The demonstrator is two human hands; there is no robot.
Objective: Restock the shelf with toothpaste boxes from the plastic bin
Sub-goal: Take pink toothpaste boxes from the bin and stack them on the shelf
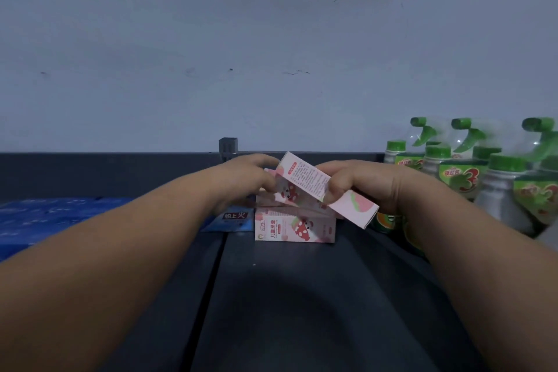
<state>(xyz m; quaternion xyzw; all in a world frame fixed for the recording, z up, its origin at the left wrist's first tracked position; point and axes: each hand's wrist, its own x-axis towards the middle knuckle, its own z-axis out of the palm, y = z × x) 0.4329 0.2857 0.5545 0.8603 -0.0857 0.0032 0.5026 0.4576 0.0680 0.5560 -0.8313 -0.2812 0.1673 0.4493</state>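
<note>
A pink toothpaste box [305, 180] with small printed text is held tilted above the dark shelf [271, 296], its right end lower. My right hand [362, 184] grips its right part, thumb on the front face. My left hand [244, 178] holds a second pink box [283, 193] lying just beneath it, on top of a small stack. The bottom pink box [294, 226] of that stack stands on the shelf, showing a strawberry cartoon. The plastic bin is not in view.
Blue toothpaste boxes [45, 217] lie on the shelf to the left, one dark-labelled blue box [234, 220] beside the pink stack. Green-capped spray bottles [483, 178] crowd the right. A pale wall rises behind the shelf's back rail [120, 160].
</note>
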